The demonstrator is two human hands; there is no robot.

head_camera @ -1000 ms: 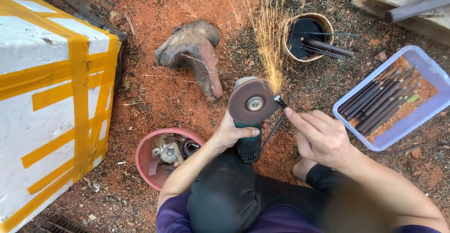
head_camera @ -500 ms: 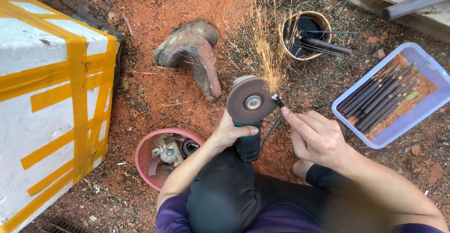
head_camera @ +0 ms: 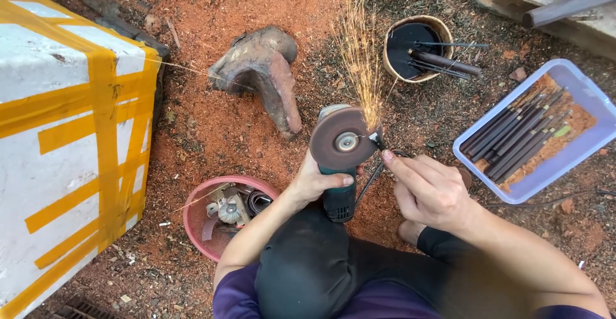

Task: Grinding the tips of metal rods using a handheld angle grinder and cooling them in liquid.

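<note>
My left hand [head_camera: 317, 181] grips the dark green body of an angle grinder [head_camera: 340, 194], whose reddish-brown disc [head_camera: 343, 141] faces up. My right hand [head_camera: 427, 190] pinches a thin dark metal rod [head_camera: 378, 144] and presses its tip against the disc's right edge. Yellow sparks [head_camera: 360, 56] shoot away from that contact point toward the far side. My knee in dark trousers sits just below the grinder.
A pale blue tray [head_camera: 581, 149] of several dark rods lies right. A round tan pot [head_camera: 418, 48] with dark liquid and rods stands beyond. A pink bowl [head_camera: 199, 206] of metal parts, a brown stone lump [head_camera: 266, 75] and a white box with yellow tape [head_camera: 64, 133] are left.
The sparks have grown taller and narrower. Both hands and the grinder stay almost in place, with the rod still pressed against the disc.
</note>
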